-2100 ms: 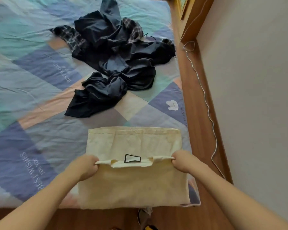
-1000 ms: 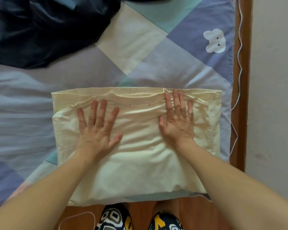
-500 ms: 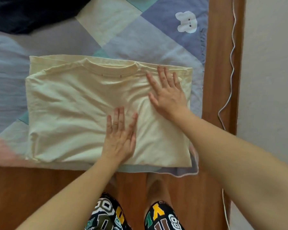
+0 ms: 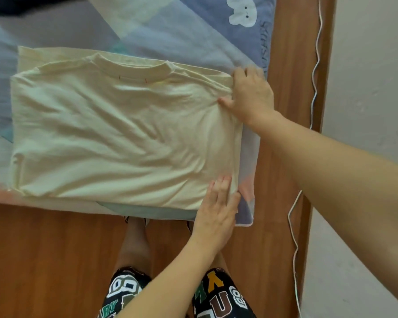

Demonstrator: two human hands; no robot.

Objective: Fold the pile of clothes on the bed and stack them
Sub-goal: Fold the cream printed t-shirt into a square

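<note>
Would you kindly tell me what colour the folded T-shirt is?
Pale cream-yellow T-shirt, seen in the head view.

One shirt, two hands, one bed.

One cream T-shirt (image 4: 115, 134) lies folded on one patchwork quilt (image 4: 193, 42), which bears one white bunny patch (image 4: 241, 13). Two hands are on the shirt: the left hand (image 4: 218, 210) at its near right corner, the right hand (image 4: 251, 95) at its far right corner. One white cable (image 4: 316, 65) runs along the one wooden bed frame (image 4: 292, 65). Two legs in one pair of printed shorts (image 4: 218, 299) stand below. One dark garment (image 4: 21, 5) shows at the top left edge.
</note>
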